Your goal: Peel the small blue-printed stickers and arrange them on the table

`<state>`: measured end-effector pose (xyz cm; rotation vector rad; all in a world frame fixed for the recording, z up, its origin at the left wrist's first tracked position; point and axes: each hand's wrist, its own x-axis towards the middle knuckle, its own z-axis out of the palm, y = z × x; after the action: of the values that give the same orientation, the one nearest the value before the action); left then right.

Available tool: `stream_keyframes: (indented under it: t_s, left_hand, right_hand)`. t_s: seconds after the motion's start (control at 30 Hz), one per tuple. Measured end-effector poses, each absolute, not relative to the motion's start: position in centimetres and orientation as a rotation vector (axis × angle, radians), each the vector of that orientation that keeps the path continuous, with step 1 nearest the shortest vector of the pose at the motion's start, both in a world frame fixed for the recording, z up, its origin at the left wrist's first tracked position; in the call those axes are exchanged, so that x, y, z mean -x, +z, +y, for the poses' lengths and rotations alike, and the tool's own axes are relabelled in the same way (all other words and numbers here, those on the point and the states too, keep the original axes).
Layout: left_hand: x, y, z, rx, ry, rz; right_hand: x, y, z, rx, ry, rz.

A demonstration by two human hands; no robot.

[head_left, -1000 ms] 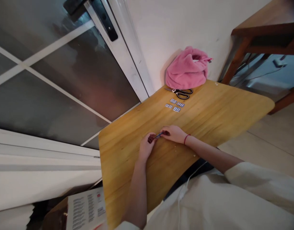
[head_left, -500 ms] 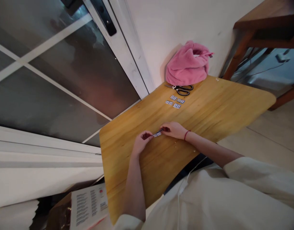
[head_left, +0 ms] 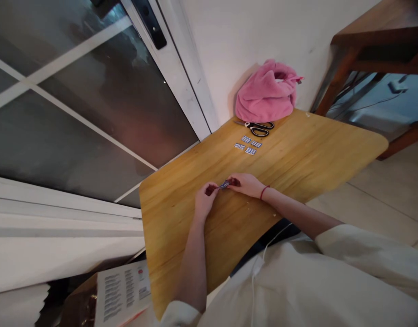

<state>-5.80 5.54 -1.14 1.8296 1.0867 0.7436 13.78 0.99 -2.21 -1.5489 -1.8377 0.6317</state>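
Both my hands pinch one small, flat blue-and-white piece [head_left: 224,184] over the wooden table [head_left: 280,163]. My left hand [head_left: 206,200] has its fingertips closed on the left end. At the other end, the fingers of my right hand [head_left: 244,185] are closed on it and partly cover it; a red band circles that wrist. What kind of piece it is, I cannot make out. Farther back lie several small flat pieces with pale bars and dark edges, among them a front one [head_left: 250,151] and a left one [head_left: 239,146].
Black-handled scissors [head_left: 258,128] lie behind the small pieces, beside a pink plush bag [head_left: 267,93] against the wall. Tiny scraps [head_left: 274,215] dot the table's near edge. A frosted glass door [head_left: 103,109] borders the left. A printed box [head_left: 122,293] stands below, at lower left.
My left hand has shifted slightly right and up, closer to my right hand. The held piece has turned and shows more dark blue. The view has moved a little.
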Motion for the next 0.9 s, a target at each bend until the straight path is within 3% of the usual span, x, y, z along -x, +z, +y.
stream_keyframes:
  t_s: [0.9]
  left_hand:
    - [4.5,-1.1,4.4,-1.945,0.631,1.026]
  right_hand:
    - [-13.8,-2.2,1.0,1.542,0.532,-1.988]
